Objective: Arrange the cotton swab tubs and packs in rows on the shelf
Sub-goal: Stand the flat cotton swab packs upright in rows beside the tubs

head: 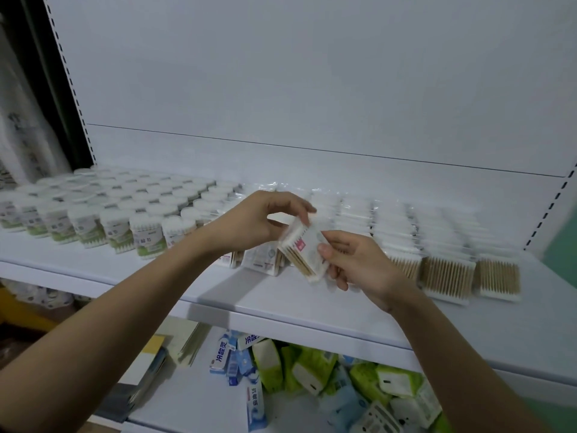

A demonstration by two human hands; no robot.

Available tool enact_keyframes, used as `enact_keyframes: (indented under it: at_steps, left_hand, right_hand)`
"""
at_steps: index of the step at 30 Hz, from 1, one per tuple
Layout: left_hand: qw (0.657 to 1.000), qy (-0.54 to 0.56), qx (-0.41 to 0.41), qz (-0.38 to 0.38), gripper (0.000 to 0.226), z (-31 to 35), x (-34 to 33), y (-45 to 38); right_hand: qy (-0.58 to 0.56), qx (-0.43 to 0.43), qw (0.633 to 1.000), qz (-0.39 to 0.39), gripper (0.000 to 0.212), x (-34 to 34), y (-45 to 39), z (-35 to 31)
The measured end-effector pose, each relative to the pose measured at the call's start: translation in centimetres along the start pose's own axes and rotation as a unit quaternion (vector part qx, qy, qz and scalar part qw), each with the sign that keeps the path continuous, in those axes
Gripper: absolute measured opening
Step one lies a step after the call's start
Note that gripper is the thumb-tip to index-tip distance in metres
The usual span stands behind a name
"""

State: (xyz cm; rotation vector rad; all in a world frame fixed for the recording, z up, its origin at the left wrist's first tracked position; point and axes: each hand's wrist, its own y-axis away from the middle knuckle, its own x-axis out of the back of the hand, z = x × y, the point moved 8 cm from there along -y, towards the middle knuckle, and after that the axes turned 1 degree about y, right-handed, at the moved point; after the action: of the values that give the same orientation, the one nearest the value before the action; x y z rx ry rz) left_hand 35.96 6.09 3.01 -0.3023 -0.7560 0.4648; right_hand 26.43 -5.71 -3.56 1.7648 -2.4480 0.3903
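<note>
A clear pack of wooden cotton swabs (304, 250) with a white and pink label hangs tilted above the white shelf (281, 303). My right hand (356, 259) grips its lower right side. My left hand (265, 218) pinches its top edge from above. Cotton swab tubs (93, 214) with white lids and green labels stand in rows on the left half of the shelf. Flat swab packs (437, 245) lie in overlapping rows on the right half. Two more labelled packs (260, 257) stand just behind the held one.
The lower shelf holds green wipe packs (315, 364), blue and white boxes (231, 354) and a stack of flat booklets (146, 370). White rolls (46, 296) sit at the lower left. The shelf's front strip before the rows is bare.
</note>
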Motion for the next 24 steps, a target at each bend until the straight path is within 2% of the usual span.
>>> enact_keyframes:
  at_steps: [4,6,9,13,16,19,24]
  left_hand:
    - [0.992,0.055,0.067,0.096,0.019,-1.2,2.0,0.5]
    - [0.991,0.037,0.093,0.090,0.017,-1.5,2.1,0.6]
    - [0.993,-0.039,0.098,0.054,0.030,-2.1,1.5,0.5]
    - [0.991,-0.065,0.097,0.066,0.032,-2.9,1.2,0.2]
    - [0.986,-0.108,0.100,0.077,0.029,-3.6,1.0,0.0]
    - [0.980,-0.147,0.099,0.085,0.026,-4.2,0.4,-0.5]
    - [0.964,-0.238,0.084,0.082,0.024,-5.6,-1.2,-1.5]
  right_hand:
    - [-0.055,-0.007,0.997,0.057,0.018,-0.2,0.0,0.6]
    - [-0.089,-0.015,0.993,0.079,0.016,-0.4,0.1,1.1]
    - [-0.119,-0.012,0.988,0.092,0.018,-0.7,0.1,1.4]
    - [-0.116,-0.026,0.989,0.090,0.021,-1.1,0.3,2.0]
    - [0.024,-0.064,0.991,0.111,0.019,-0.3,0.6,3.7]
    - [0.205,-0.038,0.969,0.136,0.012,0.7,1.6,4.5]
    - [0.296,0.036,0.943,0.151,0.004,0.0,2.6,3.8]
